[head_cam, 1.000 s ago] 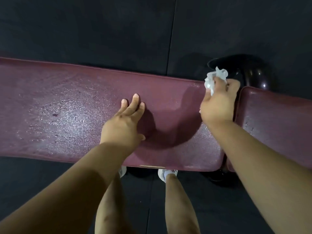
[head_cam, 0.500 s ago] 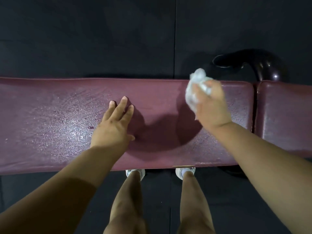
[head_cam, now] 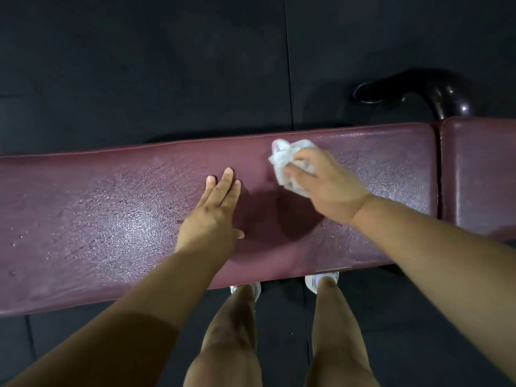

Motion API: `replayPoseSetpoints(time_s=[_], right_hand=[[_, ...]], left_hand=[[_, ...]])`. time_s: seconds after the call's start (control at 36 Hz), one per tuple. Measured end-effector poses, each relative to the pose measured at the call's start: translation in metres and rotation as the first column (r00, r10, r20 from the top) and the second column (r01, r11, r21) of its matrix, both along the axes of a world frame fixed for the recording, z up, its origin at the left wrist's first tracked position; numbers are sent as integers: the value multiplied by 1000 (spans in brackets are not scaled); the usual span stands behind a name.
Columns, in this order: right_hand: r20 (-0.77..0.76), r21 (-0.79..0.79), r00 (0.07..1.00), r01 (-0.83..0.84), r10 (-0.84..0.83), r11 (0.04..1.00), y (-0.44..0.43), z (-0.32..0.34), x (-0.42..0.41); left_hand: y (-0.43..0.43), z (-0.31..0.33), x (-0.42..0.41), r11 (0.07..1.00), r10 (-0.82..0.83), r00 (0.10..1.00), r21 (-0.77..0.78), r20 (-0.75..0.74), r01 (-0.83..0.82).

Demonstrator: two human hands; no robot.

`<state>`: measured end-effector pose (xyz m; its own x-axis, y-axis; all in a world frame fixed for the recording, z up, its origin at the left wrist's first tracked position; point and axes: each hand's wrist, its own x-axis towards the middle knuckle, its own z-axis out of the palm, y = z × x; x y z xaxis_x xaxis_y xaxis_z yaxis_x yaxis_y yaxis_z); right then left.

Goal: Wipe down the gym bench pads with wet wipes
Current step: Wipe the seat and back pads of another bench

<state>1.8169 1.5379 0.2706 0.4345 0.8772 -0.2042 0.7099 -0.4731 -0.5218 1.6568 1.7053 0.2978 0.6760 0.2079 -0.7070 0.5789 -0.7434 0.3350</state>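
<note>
A long maroon bench pad (head_cam: 111, 219) runs across the view, its surface glistening wet in patches. My left hand (head_cam: 215, 210) rests flat on the pad near its middle, fingers straight and together. My right hand (head_cam: 324, 182) holds a crumpled white wet wipe (head_cam: 284, 160) against the pad's far half, just right of the left hand. A second maroon pad (head_cam: 480, 174) adjoins at the right, beyond a narrow gap.
Dark rubber floor mats (head_cam: 167, 65) surround the bench. A glossy black frame part (head_cam: 435, 90) curves out behind the gap between the pads. My bare legs and white shoes (head_cam: 321, 280) stand against the bench's near edge.
My right hand has carried the wipe leftward along the pad, from its right end at the gap toward the middle. The left hand stays flat on the pad.
</note>
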Motion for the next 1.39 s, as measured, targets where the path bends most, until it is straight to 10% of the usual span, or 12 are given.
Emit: replayPoseSetpoints(time_s=[0.14,0.25,0.42,0.56,0.67,0.81,0.92,1.03,1.17,1.39], right_hand=[[38,-19,741,672,-671,741,-23,12,7],[100,11,548,834,-831,551,-10,8,-40],[-77,-35,961,263,-265,964,1,8,-129],[-263,87,953,177,-149,980,-47,-6,-90],[-299,9,664,720,-685,694,-81,-7,-52],[128,0,420,906,-898,424,-74,-11,-74],[-172,71,574,818,-800,571,-36,-10,-139],[-30,62,985,169,-167,984,-53,-5,-168],[-70,67,994,89,-85,994,-104,-14,-117],[-15,-31,510,860,-860,510,-131,-6,-104]], left_hand=[[-4,-2,-1,1000,-1,1000,5,21,1],[-5,-2,-2,1000,5,999,-1,35,-5],[-3,-6,-7,1000,-12,996,17,94,11],[-4,-4,-8,1000,-16,996,22,86,14],[-10,0,-14,998,-1,996,63,95,-5],[-29,3,-36,992,13,996,123,88,-24],[-44,6,-57,982,-3,996,191,86,-13],[-48,5,-73,990,-5,1000,143,18,3],[-50,4,-70,992,2,1000,127,-18,0],[-55,1,-70,988,-5,1000,156,-31,10]])
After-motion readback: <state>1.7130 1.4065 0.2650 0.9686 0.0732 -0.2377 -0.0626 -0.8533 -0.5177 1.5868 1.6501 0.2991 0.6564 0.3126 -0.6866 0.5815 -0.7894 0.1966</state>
